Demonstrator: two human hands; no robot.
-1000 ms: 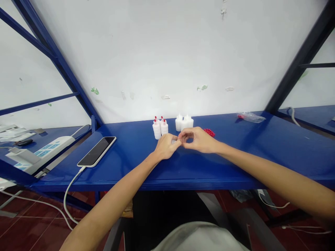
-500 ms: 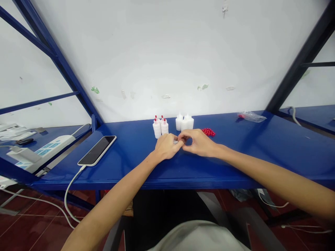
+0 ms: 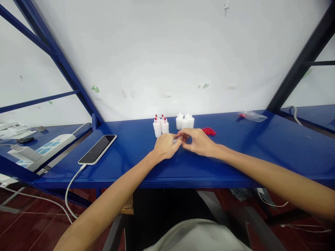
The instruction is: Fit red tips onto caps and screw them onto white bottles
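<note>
My left hand (image 3: 166,144) is closed round a small white squeeze bottle (image 3: 175,141), of which only a sliver shows between the fingers. My right hand (image 3: 196,140) meets it at the bottle's tip, thumb and fingertips pinched together. Whatever those fingertips hold is hidden. Just beyond the left hand stand several white bottles with red tips (image 3: 157,128), grouped close. Three white bottles without red on their nozzles (image 3: 184,122) stand behind the right hand. A pile of small red caps (image 3: 208,131) lies to the right of them.
On the left of the blue table (image 3: 136,170) lies a phone (image 3: 97,150) with a white charging cable (image 3: 68,190) hanging over the edge. A clear plastic bag (image 3: 252,116) with something red inside rests at the back right. A power strip (image 3: 49,150) sits further left.
Both hands stay together at the bottle, with only a slight shift of the fingers. The bottles and the red pile have not moved; the view has shifted slightly.
</note>
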